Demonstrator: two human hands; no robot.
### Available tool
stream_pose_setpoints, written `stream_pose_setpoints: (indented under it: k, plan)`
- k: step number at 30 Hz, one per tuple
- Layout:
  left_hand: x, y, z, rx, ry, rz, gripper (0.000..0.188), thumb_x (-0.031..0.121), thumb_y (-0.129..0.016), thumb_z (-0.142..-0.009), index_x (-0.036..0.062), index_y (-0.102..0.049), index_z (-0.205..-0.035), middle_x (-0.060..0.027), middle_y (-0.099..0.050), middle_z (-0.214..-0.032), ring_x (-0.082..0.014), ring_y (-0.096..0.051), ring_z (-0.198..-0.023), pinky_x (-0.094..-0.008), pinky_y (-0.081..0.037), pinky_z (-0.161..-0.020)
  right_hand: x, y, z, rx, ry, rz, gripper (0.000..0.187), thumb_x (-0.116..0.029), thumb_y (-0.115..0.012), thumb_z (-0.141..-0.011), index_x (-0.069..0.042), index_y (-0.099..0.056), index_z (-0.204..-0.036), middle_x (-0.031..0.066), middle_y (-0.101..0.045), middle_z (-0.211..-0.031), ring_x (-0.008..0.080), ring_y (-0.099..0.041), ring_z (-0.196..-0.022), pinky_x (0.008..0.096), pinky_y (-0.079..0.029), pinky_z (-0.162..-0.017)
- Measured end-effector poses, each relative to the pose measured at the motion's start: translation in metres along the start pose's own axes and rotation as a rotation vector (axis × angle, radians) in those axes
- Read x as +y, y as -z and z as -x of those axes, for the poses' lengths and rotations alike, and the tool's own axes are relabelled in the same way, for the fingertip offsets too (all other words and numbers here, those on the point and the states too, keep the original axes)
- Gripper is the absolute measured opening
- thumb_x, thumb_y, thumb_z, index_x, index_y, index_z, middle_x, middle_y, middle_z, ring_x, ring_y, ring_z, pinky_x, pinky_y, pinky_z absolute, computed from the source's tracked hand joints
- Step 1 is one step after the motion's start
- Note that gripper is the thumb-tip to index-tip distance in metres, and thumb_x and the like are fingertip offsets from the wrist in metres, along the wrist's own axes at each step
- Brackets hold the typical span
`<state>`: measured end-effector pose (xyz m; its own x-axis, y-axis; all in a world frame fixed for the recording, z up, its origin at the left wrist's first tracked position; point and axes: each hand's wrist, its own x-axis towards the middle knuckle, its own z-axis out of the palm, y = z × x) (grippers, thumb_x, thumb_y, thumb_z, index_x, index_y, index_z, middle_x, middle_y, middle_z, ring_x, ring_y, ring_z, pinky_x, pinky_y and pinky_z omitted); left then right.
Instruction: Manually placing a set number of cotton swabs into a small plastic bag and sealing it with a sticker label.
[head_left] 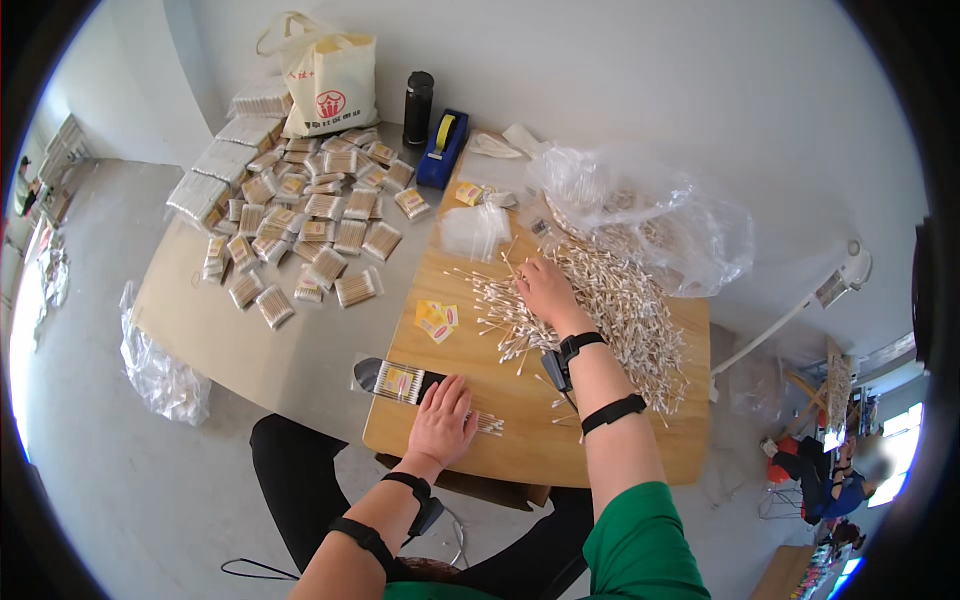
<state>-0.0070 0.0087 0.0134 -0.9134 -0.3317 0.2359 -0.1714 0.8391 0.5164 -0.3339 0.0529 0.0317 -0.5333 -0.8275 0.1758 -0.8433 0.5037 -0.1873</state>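
Two bare hands work over the wooden worktop (545, 452). Nearest you, your left hand (440, 428) lies palm down, its fingers (449, 391) extended and slightly spread across the end of a flat black piece (428, 384); whether they pinch anything underneath, you cannot tell. A few cotton swabs (489, 424) poke out to their right, and a clear packet of swabs (399, 382) sits just left of them, at the black piece. Beyond these fingers lie yellow cards (435, 319). Farther out, your right hand (548, 293) reaches the left edge of the loose swab pile (625, 300), fingers (529, 272) curled down; their tips are too small to show what they pinch. Past them are clear bags (475, 232), with a big plastic bag (700, 228) beyond to their right. Far left of those fingers, filled packets (325, 205) spread before a cream tote bag (335, 80), a black bottle (418, 112) and a blue tape dispenser (441, 155).
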Motion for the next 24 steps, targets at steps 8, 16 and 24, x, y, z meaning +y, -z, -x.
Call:
stream_pose_setpoints:
  k: [8,16,24]
  plan:
    - [-0.003,-0.004,0.000,0.019,-0.006,-0.030,0.036,0.026,-0.059,-0.091,0.0038,-0.059,-0.120,-0.0134,-0.051,-0.141,-0.0283,-0.043,-0.136,-0.0448,-0.032,-0.114,0.018,0.037,0.053,0.064,0.080,0.140,0.017,-0.019,-0.063,-0.089,-0.008,-0.069,-0.100,0.0133,-0.061,-0.117,0.0317,-0.051,-0.126,0.0474,-0.038,-0.108]
    - [-0.002,-0.006,0.000,0.018,-0.014,-0.045,0.037,0.025,-0.060,-0.090,0.0036,-0.059,-0.120,-0.0130,-0.052,-0.140,-0.0287,-0.042,-0.136,-0.0450,-0.032,-0.114,-0.002,0.050,0.060,0.172,0.022,0.060,0.027,-0.019,-0.064,-0.087,-0.008,-0.068,-0.111,0.0213,-0.056,-0.126,0.0382,-0.050,-0.126,0.0491,-0.038,-0.109]
    - [-0.005,-0.010,0.001,0.016,-0.009,-0.042,0.038,0.025,-0.060,-0.091,0.0018,-0.059,-0.120,-0.0150,-0.051,-0.140,-0.0291,-0.042,-0.137,-0.0453,-0.032,-0.114,-0.072,0.008,0.070,0.059,0.410,0.051,0.037,-0.023,-0.065,-0.088,-0.010,-0.062,-0.122,0.0127,-0.058,-0.127,0.0310,-0.052,-0.126,0.0515,-0.035,-0.111]
